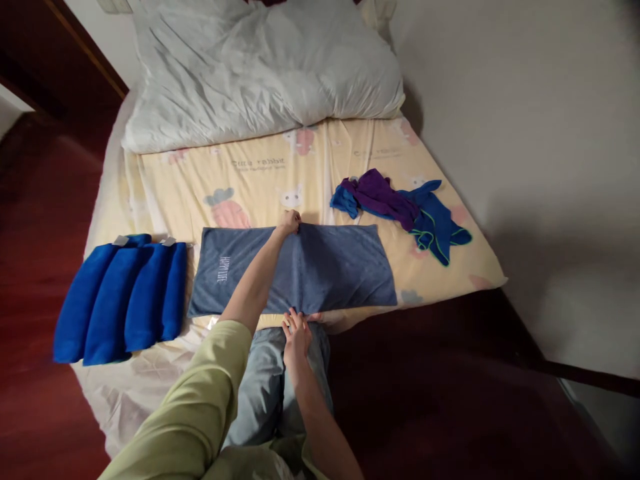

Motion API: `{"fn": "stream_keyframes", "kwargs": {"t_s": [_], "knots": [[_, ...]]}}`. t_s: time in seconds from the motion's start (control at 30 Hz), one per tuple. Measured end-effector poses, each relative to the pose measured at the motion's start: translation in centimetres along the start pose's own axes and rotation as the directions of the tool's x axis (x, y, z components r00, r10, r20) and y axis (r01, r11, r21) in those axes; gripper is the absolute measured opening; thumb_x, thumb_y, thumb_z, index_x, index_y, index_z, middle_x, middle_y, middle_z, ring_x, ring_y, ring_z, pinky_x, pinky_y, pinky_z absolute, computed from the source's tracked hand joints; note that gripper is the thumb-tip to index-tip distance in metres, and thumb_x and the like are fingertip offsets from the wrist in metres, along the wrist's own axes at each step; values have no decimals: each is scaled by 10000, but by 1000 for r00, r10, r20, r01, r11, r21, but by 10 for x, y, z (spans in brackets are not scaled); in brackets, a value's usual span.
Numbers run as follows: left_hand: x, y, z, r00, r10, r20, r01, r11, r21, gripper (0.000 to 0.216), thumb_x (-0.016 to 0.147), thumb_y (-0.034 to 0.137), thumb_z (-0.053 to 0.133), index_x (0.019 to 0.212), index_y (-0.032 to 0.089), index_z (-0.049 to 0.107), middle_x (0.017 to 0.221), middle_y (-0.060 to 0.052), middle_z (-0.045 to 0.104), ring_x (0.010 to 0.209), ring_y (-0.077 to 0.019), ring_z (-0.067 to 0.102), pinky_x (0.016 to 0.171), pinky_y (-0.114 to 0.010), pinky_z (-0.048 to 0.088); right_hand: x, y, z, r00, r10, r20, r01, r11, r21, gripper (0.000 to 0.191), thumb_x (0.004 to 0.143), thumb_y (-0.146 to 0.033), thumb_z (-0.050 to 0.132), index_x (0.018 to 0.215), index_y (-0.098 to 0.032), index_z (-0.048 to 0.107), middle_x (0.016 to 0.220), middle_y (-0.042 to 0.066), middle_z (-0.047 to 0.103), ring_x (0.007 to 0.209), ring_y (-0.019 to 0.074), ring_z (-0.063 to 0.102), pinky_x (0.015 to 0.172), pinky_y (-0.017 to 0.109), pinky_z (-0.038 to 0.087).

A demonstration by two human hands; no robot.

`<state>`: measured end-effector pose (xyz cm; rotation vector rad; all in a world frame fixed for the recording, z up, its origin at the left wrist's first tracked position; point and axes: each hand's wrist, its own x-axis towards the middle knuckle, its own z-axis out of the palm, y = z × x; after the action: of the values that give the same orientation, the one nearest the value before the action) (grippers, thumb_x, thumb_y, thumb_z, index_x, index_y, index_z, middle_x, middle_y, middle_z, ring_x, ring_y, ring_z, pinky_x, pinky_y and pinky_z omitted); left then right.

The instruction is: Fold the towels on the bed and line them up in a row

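Note:
A grey-blue towel [340,267] with white "HAPPY LIFE" lettering lies spread lengthwise across the bed, a raised crease running down its middle. At the crease's far end, my left hand [289,221] pinches the towel's far edge. My right hand [296,330] has its fingers closed on the near edge at the same crease. Left of the towel, several bright blue folded towels [120,293] lie side by side, overlapping. Beyond its right half is a loose heap of crumpled cloths, one purple [383,197] and others blue with green edging [435,223].
The bed wears a yellow printed sheet [185,180]. A large pale pillow or quilt [270,73] fills its far end. A wall [525,133] stands on the right, and dark red floor [30,233] shows on both sides.

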<state>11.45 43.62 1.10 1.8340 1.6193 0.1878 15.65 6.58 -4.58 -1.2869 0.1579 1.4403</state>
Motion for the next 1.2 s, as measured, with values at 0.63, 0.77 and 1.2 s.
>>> {"fn": "stream_keyframes", "kwargs": {"t_s": [0.63,0.77,1.2], "knots": [[-17,6,5,998,-9,-66,1,993,-121,240,939,127,550,1112,114,715,758,-43,729,604,-123,639,833,-264,562,-9,-6,-1,997,-70,-27,68,994,-80,359,910,-522,604,1012,-191,700,1241,175,763,1183,293,729,1066,521,566],[-30,16,-15,992,0,-126,-26,978,-205,262,935,102,530,1132,101,703,802,-69,749,618,-136,671,785,-262,569,-28,-17,-8,989,-151,-4,150,984,-101,374,925,-531,619,1013,-182,722,1219,171,775,1159,279,740,1030,476,593],[-193,56,-159,911,146,-386,-357,749,-558,247,853,292,760,1008,117,683,889,-90,764,760,-185,764,828,-338,632,-109,-183,-21,758,-609,235,649,741,-172,542,697,-641,852,905,-154,741,932,113,798,784,205,748,725,328,610]]}}
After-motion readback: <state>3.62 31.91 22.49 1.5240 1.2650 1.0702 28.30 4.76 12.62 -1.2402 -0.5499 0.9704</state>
